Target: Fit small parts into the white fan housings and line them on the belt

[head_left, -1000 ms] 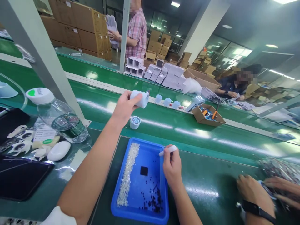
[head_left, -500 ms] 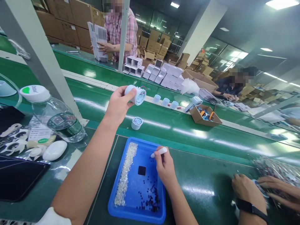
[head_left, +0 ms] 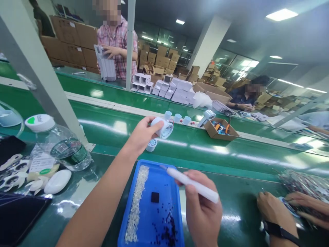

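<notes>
My left hand (head_left: 146, 135) is closed around a light-blue cylindrical housing (head_left: 166, 129), its slotted round end facing right and thin red wire showing at its top. A similar housing (head_left: 151, 144) stands on the green belt just below, partly covered by my left hand. In my right hand (head_left: 203, 209) is a white pen-shaped tool (head_left: 195, 185) with a thin tip pointing up and left, over the right side of the blue tray (head_left: 149, 162). Small clear pieces (head_left: 137, 202) line the tray's left side. Tiny black pieces (head_left: 168, 230) and a black square (head_left: 155, 197) lie to the right.
A plastic bottle (head_left: 68, 151) and white parts (head_left: 15, 175) are at left, beside a slanted post (head_left: 43, 79). Across the belt are light-blue cups (head_left: 177, 118) and a cardboard box (head_left: 222, 130). A co-worker's hands (head_left: 277, 209) work at right; another person holds white cartons.
My left hand has moved down and right with the housing, closer to the standing one. My right hand has lifted the white tool toward me from the tray, its tip now turned up.
</notes>
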Tool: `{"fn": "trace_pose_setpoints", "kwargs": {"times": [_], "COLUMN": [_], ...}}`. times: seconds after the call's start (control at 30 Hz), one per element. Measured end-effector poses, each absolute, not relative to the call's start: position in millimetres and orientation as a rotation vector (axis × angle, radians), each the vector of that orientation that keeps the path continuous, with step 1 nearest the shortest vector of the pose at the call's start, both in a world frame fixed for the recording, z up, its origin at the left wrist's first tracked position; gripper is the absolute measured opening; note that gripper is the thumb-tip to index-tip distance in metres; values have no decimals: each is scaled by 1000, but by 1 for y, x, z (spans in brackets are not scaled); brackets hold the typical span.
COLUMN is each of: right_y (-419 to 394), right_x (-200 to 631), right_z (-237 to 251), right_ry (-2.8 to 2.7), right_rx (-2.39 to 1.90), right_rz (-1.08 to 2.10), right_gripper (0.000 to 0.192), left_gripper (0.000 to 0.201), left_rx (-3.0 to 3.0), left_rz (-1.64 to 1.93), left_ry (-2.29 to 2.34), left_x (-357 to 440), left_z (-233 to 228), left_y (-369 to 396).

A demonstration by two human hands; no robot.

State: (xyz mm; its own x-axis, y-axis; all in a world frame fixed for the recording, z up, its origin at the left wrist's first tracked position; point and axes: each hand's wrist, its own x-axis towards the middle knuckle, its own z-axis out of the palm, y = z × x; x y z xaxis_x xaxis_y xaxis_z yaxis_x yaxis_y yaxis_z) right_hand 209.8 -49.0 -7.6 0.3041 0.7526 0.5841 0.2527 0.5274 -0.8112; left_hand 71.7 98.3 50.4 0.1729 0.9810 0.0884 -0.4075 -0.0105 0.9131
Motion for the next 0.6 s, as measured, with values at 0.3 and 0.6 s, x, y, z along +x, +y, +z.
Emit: {"fn": "trace_pose_setpoints", "kwargs": {"times": [0.3, 0.6], "right_y": [-22, -24], "right_x": [208, 205], "right_z": [19, 16], "right_ry": [-999, -972], "right_rx": [-977, -955], "right_rz": [436, 447], "right_gripper": [14, 12], "left_gripper": [29, 30], "left_rx": [1163, 1273], "left_rz": [1134, 1065], "left_ry": [722, 776], "left_x": [76, 74], "left_z": [59, 59], "left_y": [85, 82]}}
